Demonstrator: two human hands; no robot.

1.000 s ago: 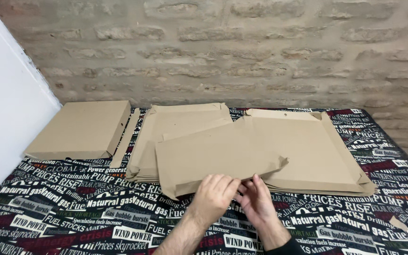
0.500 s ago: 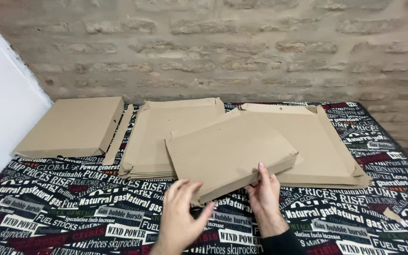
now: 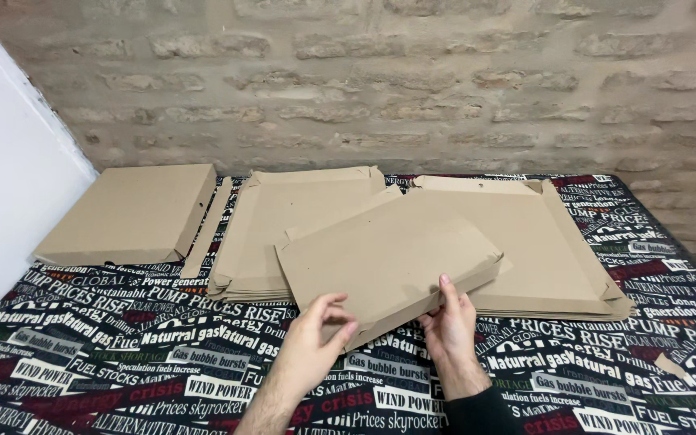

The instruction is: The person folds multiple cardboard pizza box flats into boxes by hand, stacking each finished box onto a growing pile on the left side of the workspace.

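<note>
Brick wall [image 3: 445,89] fills the top half of the frame; white panel [image 3: 2,185] at far left. Below it, a table under a printed newspaper-pattern cloth [image 3: 122,354] spans the lower half. Right of centre: stack of flat cardboard blanks [image 3: 549,242]. Centre: second flat stack [image 3: 283,217], a loose cardboard strip [image 3: 207,234] just beside its left edge. Upper left: one closed cardboard box [image 3: 130,213]. Centre foreground: the half-folded box [image 3: 380,262], tilted, lying over both stacks. Your right hand [image 3: 450,326] grips its near right edge, fingers up against the side flap. Your left hand [image 3: 316,338] sits at the near left edge, fingers loosely curled, thumb touching the cardboard, not clamped.
</note>
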